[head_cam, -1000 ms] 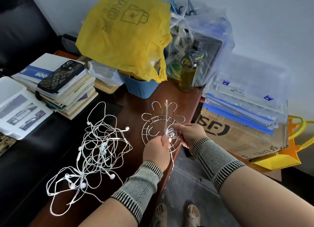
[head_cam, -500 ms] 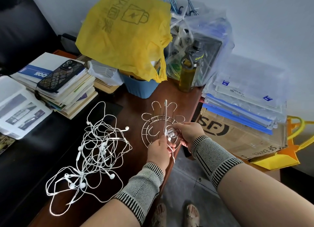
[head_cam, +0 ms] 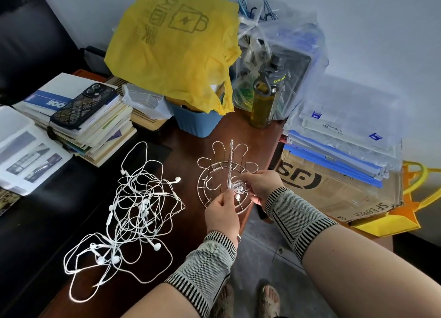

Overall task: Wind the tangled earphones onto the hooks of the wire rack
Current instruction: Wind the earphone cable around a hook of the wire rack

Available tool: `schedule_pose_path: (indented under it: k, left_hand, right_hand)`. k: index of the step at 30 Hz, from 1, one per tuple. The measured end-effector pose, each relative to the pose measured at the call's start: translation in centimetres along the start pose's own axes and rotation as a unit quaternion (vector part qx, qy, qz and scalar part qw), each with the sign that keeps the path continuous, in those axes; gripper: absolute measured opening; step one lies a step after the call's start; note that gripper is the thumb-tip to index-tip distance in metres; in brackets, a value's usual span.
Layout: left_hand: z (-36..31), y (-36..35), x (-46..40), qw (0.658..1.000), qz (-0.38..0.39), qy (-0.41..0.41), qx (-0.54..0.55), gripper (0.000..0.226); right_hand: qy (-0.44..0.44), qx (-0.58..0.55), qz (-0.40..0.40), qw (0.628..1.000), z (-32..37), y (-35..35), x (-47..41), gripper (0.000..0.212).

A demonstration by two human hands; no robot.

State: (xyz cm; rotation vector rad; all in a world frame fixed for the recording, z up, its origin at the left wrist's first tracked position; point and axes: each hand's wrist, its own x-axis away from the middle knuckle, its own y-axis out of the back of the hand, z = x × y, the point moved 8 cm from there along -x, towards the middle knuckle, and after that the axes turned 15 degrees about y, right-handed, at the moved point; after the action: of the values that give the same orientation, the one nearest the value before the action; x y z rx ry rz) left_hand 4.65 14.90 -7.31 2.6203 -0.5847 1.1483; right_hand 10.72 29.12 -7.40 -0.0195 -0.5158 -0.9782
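Several white earphones (head_cam: 133, 210) lie in one tangled heap at the lower left of the frame, on the worktop (head_cam: 191, 222), with buds and loops of cord spilling toward the near edge. Above them, at the left edge, a phone (head_cam: 83, 105) rests on a stack of books (head_cam: 95, 131). Just right of the heap, in the middle of the frame, the wire rack (head_cam: 214, 172) lies on the worktop near its right edge, its rounded hooks fanning toward the top. The left hand (head_cam: 223, 214) is over the rack's lower part, its fingers curled and pinching a white cord (head_cam: 230, 172) that runs straight up across the rack. The right hand (head_cam: 261, 185), touching the rack's right side, pinches a small coil of earphone cord with a bud (head_cam: 238, 196) hanging below it. Both wrists wear knitted grey bands. Behind the rack, upper centre, a yellow bag (head_cam: 174, 48) sits over a blue tub (head_cam: 195, 123), with a bottle (head_cam: 265, 103) to its right. At the right a cardboard box (head_cam: 334, 189) carries blue and clear folders.
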Motion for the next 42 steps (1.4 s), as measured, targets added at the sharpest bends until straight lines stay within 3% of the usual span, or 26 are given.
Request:
schedule_pose_path:
  k: [5, 8, 12, 17, 21, 28, 30, 32, 35, 37, 39, 42]
  left_hand:
    - [1.6, -1.0, 0.3, 0.977, 0.059, 0.151, 0.136, 0.019]
    - [2.5, -1.0, 0.1, 0.967, 0.073, 0.188, 0.159, 0.02]
    - [2.9, -0.5, 0.1, 0.979, 0.092, 0.139, 0.118, 0.021]
    - [2.5, 0.6, 0.1, 0.996, 0.084, 0.039, -0.02, 0.015]
    - [3.2, 0.1, 0.0, 0.989, 0.106, 0.029, -0.1, 0.017]
    - [2.1, -1.7, 1.0, 0.969, 0.159, -0.017, -0.189, 0.026]
    - [1.5, -1.5, 1.0, 0.947, 0.138, -0.053, -0.283, 0.026]
    - [-0.1, -0.4, 0.8, 0.899, 0.044, -0.146, -0.41, 0.022]
    - [-4.4, 1.5, 2.5, 0.852, -0.078, -0.322, -0.405, 0.006]
    - [-6.6, 1.9, 3.2, 0.805, -0.124, -0.419, -0.402, 0.02]
    - [-7.9, 1.4, 2.9, 0.766, -0.123, -0.456, -0.436, 0.041]
    - [-8.2, -0.9, 1.8, 0.735, -0.041, -0.408, -0.539, 0.064]
  right_hand:
    - [-0.008, 0.003, 0.004, 1.0, -0.4, -0.2, -0.1, 0.022]
    - [-0.012, -0.007, 0.008, 1.0, -0.4, -0.2, 0.0, 0.023]
    - [-0.018, -0.039, 0.01, 0.999, -0.4, -0.1, 0.4, 0.019]
    - [-0.022, -0.099, 0.008, 0.995, -0.7, 0.3, 1.2, 0.011]
    - [-0.021, -0.115, 0.007, 0.993, -1.4, 1.0, 2.2, 0.012]
    - [0.021, 0.004, 0.139, 0.99, -3.0, -1.0, 4.4, 0.008]
    - [0.045, 0.032, 0.135, 0.989, -3.0, -0.9, 4.3, 0.007]
    - [0.063, 0.049, 0.117, 0.99, -2.8, -0.5, 4.1, 0.009]
    - [0.06, 0.023, 0.104, 0.992, -2.8, -0.1, 4.1, 0.01]
    - [0.055, 0.005, 0.104, 0.993, -3.0, 0.0, 4.2, 0.011]
    - [0.05, -0.008, 0.097, 0.994, -3.2, 0.2, 4.2, 0.012]
    - [0.039, -0.014, 0.094, 0.995, -3.5, 0.3, 4.2, 0.013]
